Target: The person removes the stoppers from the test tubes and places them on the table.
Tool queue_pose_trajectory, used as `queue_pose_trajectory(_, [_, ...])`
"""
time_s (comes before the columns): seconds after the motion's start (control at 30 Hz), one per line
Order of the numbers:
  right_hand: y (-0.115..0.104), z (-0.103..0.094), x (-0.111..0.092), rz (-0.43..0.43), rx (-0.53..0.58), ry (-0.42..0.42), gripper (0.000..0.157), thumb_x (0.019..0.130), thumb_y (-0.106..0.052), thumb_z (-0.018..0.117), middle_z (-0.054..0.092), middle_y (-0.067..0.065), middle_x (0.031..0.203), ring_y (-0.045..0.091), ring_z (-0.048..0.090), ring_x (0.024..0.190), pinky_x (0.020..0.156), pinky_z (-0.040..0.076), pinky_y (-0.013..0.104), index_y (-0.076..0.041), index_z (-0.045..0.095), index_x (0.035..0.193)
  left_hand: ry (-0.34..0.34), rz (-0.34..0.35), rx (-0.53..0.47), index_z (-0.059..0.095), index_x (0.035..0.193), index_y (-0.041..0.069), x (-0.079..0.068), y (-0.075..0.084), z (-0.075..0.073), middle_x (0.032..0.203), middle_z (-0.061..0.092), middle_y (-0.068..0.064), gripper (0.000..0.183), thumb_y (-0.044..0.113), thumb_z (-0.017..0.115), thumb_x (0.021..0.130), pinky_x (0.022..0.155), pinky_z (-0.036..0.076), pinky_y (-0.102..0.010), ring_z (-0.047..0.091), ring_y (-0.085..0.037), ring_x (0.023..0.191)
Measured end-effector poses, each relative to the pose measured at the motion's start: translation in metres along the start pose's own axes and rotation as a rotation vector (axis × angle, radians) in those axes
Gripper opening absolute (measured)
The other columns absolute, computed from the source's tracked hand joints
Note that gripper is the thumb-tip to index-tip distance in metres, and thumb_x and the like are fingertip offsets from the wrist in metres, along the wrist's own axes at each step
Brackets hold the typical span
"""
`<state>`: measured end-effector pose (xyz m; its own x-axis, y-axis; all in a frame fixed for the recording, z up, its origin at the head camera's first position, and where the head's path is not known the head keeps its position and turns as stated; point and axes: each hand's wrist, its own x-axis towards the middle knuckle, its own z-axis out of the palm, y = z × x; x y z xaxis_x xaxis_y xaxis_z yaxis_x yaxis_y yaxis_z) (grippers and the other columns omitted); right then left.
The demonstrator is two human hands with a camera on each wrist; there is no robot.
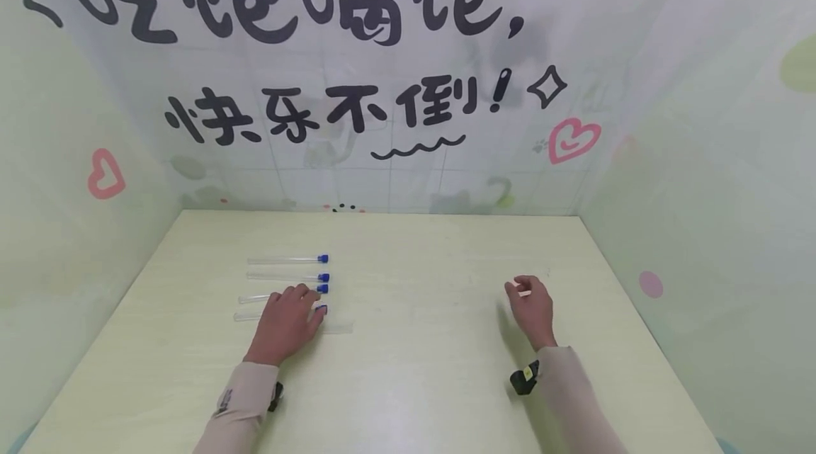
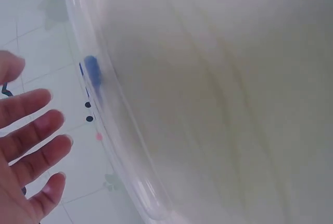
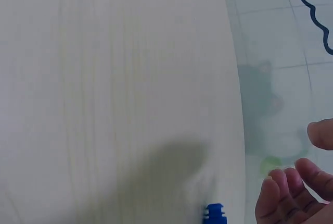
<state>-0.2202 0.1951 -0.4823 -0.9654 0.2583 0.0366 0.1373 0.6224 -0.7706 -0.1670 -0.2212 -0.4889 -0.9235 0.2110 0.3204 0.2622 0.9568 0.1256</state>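
Note:
Four clear tubes with blue caps lie side by side at the table's left, caps to the right. The farthest tube (image 1: 280, 260) and the second tube (image 1: 280, 276) show whole. My left hand (image 1: 287, 319) is over the nearer two, partly hiding the third tube (image 1: 251, 299) and the nearest tube (image 1: 247, 316). In the left wrist view its fingers (image 2: 39, 130) are spread and hold nothing. A clear strip (image 1: 338, 328) lies beside that hand. My right hand (image 1: 532, 309) hovers at the right, fingers loosely bent; a blue cap (image 3: 215, 213) shows near it in the right wrist view.
The pale wooden table (image 1: 408, 383) runs back to a printed curtain (image 1: 408, 185), with curtain sides left and right. In the left wrist view, a blurred clear rounded edge (image 2: 138, 156) runs along the table, with blue (image 2: 92, 73) showing through it.

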Motion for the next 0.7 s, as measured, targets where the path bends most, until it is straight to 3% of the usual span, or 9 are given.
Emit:
queue_pose_trajectory(0.1, [-0.009, 0.007, -0.003, -0.045, 0.049, 0.001, 0.036, 0.094, -0.021, 0.056, 0.059, 0.02, 0.109, 0.029, 0.059, 0.092, 0.072, 0.046, 0.029, 0.002, 0.054, 0.122, 0.007, -0.031, -0.007, 0.067, 0.102, 0.003, 0.002, -0.004, -0.003, 0.098, 0.065, -0.013, 0.026, 0.021, 0.069, 0.083, 0.078, 0.046, -0.05, 0.06, -0.031, 0.091])
queue_pose_trajectory(0.4, [-0.026, 0.029, -0.015, -0.051, 0.145, -0.089, 0.041, 0.094, -0.023, 0.057, 0.057, 0.018, 0.121, 0.029, 0.059, 0.101, 0.082, 0.051, 0.04, -0.001, 0.051, 0.129, -0.041, -0.079, -0.016, 0.066, 0.108, 0.006, 0.001, -0.015, -0.002, 0.103, 0.065, -0.012, 0.024, 0.011, 0.068, 0.084, 0.08, 0.044, -0.05, 0.059, -0.032, 0.097])
queue_pose_trajectory(0.7, [-0.038, 0.05, -0.022, -0.016, 0.216, -0.155, 0.04, 0.094, -0.024, 0.057, 0.057, 0.015, 0.124, 0.026, 0.06, 0.102, 0.073, 0.054, 0.031, -0.005, 0.052, 0.129, -0.067, -0.101, -0.025, 0.065, 0.111, 0.007, -0.001, -0.025, -0.006, 0.105, 0.064, -0.013, 0.029, 0.01, 0.071, 0.082, 0.078, 0.044, -0.051, 0.059, -0.034, 0.099])
